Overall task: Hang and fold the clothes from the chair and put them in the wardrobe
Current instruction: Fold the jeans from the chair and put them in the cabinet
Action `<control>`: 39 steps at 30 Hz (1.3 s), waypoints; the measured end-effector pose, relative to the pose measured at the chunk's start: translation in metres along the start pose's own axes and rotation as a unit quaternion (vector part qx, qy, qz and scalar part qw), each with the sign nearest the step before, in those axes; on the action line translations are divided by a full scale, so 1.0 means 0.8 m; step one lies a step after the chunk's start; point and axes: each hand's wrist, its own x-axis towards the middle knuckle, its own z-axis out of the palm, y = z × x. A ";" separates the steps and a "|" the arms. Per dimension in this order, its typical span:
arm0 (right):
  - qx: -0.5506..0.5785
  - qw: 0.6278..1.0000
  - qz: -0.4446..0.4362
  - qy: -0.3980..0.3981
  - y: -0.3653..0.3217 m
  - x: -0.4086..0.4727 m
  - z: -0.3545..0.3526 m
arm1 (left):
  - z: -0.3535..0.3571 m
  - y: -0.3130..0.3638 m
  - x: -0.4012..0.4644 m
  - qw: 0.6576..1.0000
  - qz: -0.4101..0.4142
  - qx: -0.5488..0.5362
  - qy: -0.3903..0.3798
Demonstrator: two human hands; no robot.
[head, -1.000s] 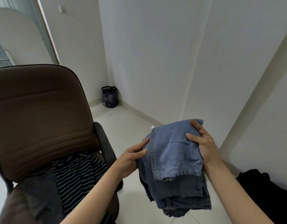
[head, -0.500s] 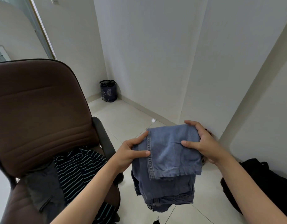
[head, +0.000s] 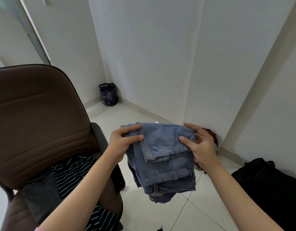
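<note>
Folded blue jeans hang in the air in front of me, over the floor to the right of the chair. My left hand pinches their upper left edge between thumb and fingers. My right hand grips the upper right edge, thumb on top. The brown office chair stands at the left. On its seat lie a black shirt with light stripes and a dark grey garment, partly hidden by my left forearm.
White walls form a corner ahead, with a dark bag on the floor in it. A black bag lies at the lower right. A reddish item shows behind my right hand by the wall. The floor is pale tile.
Both hands have shifted their hold on the jeans and raised the folded top edge a little. The view has tilted slightly, and the reddish item by the wall has come into sight.
</note>
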 end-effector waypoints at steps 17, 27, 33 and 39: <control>0.130 0.991 0.020 -0.008 -0.015 0.016 0.006 | -0.021 0.033 0.010 0.975 -0.154 0.045 -0.152; -0.021 0.999 0.001 -0.035 -0.013 0.006 -0.029 | 0.001 -0.014 -0.013 0.980 -0.104 -0.052 -0.160; -0.154 0.986 0.016 -0.056 -0.018 -0.018 -0.041 | 0.012 -0.013 -0.011 0.997 -0.049 -0.036 -0.056; -0.308 0.948 -0.036 0.071 -0.019 -0.050 -0.042 | 0.016 -0.011 -0.006 0.994 -0.055 -0.037 -0.081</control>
